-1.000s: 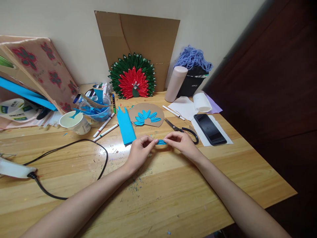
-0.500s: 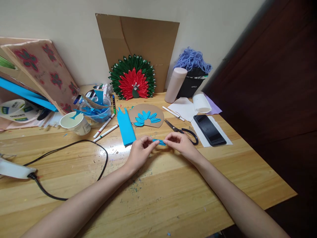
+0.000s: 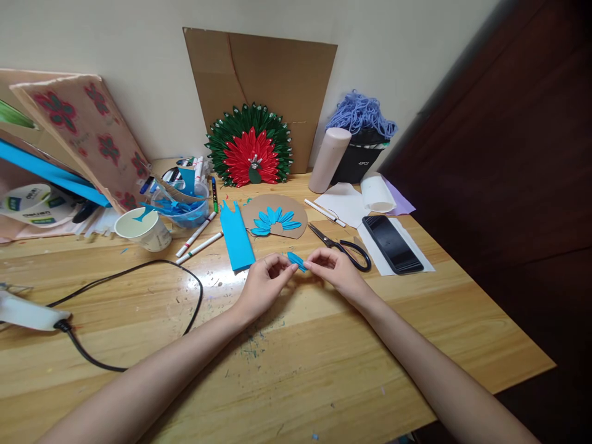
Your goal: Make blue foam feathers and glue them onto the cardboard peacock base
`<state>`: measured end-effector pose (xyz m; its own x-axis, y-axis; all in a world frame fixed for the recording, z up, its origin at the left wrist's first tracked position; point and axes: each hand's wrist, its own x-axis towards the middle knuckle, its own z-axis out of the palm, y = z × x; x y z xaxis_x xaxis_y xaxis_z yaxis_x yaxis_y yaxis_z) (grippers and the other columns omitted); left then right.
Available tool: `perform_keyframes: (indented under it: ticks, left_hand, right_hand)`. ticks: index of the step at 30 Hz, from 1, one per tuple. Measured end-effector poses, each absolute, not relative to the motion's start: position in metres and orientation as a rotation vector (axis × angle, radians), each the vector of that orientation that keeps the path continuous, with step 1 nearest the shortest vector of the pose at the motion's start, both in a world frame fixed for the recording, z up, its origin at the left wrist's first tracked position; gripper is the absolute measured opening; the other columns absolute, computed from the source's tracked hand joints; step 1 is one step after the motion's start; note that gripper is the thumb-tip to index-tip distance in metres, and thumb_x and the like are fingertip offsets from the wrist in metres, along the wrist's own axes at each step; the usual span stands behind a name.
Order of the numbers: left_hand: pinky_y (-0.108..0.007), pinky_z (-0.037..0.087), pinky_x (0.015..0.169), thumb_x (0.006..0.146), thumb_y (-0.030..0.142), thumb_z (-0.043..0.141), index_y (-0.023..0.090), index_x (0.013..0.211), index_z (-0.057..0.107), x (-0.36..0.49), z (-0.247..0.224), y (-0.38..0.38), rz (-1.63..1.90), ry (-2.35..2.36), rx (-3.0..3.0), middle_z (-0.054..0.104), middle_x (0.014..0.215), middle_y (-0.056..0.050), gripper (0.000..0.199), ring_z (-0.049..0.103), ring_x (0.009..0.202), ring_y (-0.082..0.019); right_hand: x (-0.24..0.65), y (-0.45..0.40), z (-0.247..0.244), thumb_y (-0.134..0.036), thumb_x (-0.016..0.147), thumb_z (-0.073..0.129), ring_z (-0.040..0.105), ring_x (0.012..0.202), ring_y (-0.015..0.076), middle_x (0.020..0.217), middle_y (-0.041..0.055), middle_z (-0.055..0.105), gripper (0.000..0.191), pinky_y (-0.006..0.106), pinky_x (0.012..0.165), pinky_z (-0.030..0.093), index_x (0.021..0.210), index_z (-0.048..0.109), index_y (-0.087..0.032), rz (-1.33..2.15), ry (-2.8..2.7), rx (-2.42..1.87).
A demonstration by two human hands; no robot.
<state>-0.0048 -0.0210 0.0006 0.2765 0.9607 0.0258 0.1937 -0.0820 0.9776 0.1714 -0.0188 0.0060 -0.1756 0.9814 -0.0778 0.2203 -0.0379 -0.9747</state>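
Note:
Between my two hands is a small blue paper petal (image 3: 296,259), creased and pointed away from me. My left hand (image 3: 266,285) pinches its near left side with thumb and finger. From the right, my right hand (image 3: 337,270) pinches its lower end. Just beyond them lies a rounded cardboard piece (image 3: 296,209) bearing a half ring of blue petals (image 3: 276,217). A folded strip of blue paper (image 3: 237,237), notched at its far end, lies left of the cardboard. Black-handled scissors (image 3: 340,245) rest beside my right hand, touching neither hand.
A green-and-red peacock craft (image 3: 252,148) leans on a cardboard sheet (image 3: 277,68). Left are a paper cup (image 3: 143,231), a tub of blue scraps (image 3: 182,209), markers (image 3: 198,248) and a black cord (image 3: 200,296). A phone (image 3: 392,242) and a pink bottle (image 3: 329,160) are right.
The petal has turned between my fingers: it lay nearly flat and sideways, and now its broad face shows with the tip raised. Both hands stay in nearly the same place.

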Motion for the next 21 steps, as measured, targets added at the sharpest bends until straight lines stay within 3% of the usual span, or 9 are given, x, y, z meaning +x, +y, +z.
perform_keyframes:
  ticks: [13, 21]
  left_hand:
    - [-0.021, 0.028, 0.046, 0.079, 0.039, 0.055, 0.016, 0.067, 0.049, -0.0064, 0.0, -0.0214, 0.938, 1.124, 1.48, 0.043, 0.055, 0.004, 0.026, 0.038, 0.049, -0.008]
    - [-0.021, 0.029, 0.048, 0.08, 0.038, 0.054, 0.016, 0.068, 0.05, -0.0067, 0.0005, -0.0214, 0.936, 1.118, 1.5, 0.047, 0.056, 0.003, 0.025, 0.04, 0.05, -0.009]
  right_hand:
    - [0.1748, -0.017, 0.0077, -0.043, 0.08, 0.052, 0.044, 0.053, 0.0096, 0.067, 0.0004, 0.058, 0.029, 0.022, 0.049, 0.035, 0.073, 0.06, -0.016, 1.312, -1.447, -1.301]
    - [0.1736, -0.0194, 0.0086, -0.036, 0.074, 0.063, 0.052, 0.063, 0.0117, 0.075, 0.0017, 0.061, 0.022, 0.024, 0.059, 0.04, 0.079, 0.061, -0.015, 1.332, -1.542, -1.305]
